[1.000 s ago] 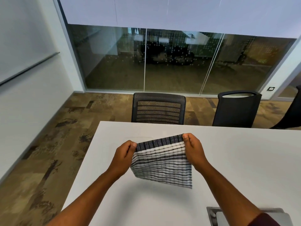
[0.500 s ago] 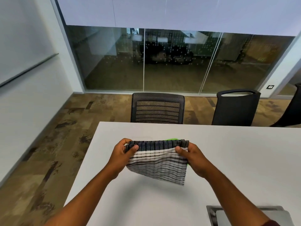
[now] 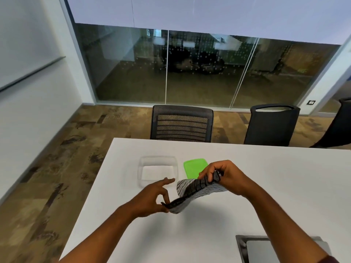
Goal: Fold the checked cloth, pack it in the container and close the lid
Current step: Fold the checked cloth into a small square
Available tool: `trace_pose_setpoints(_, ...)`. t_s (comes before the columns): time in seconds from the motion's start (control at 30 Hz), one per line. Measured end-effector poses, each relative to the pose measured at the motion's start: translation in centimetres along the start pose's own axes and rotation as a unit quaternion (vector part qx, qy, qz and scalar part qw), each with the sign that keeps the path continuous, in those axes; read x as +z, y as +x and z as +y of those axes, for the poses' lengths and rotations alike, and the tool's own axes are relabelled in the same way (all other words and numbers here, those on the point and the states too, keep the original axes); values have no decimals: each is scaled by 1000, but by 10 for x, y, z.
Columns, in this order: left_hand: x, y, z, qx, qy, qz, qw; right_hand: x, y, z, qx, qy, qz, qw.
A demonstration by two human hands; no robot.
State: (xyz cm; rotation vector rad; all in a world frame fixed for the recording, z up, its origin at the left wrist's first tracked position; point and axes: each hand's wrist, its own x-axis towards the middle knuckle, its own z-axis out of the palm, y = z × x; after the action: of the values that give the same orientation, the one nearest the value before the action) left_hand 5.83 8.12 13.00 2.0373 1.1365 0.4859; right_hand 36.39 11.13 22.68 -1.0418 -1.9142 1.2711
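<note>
While both hands pinch the checked cloth [image 3: 197,190] above the table [image 3: 266,186] — left hand [image 3: 152,198] low, right hand [image 3: 224,177] high — folding continues; next, tucking it into the empty clear container [image 3: 157,170] beside the green lid [image 3: 193,167].

A white table [image 3: 266,186] fills the foreground, with a grey recessed panel [image 3: 266,249] set into its near right corner. Behind its far edge stand 2 dark chairs: a mesh-backed chair [image 3: 181,123] and a solid-backed chair [image 3: 271,126], before a glass wall [image 3: 190,69].
</note>
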Motion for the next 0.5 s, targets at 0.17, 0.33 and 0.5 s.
trace_pose_setpoints(0.17,19,8,12,27,35,-72,996,-4,-8,-7,26,-19,-58,998)
trace_pose_setpoints(0.33,43,5,26,26,8,-59,998,-5,-16,1,20,-53,53,997)
trace_pose_setpoints(0.5,56,-3,34,-30,-136,9,990,-3,-25,12,21,-70,131,989)
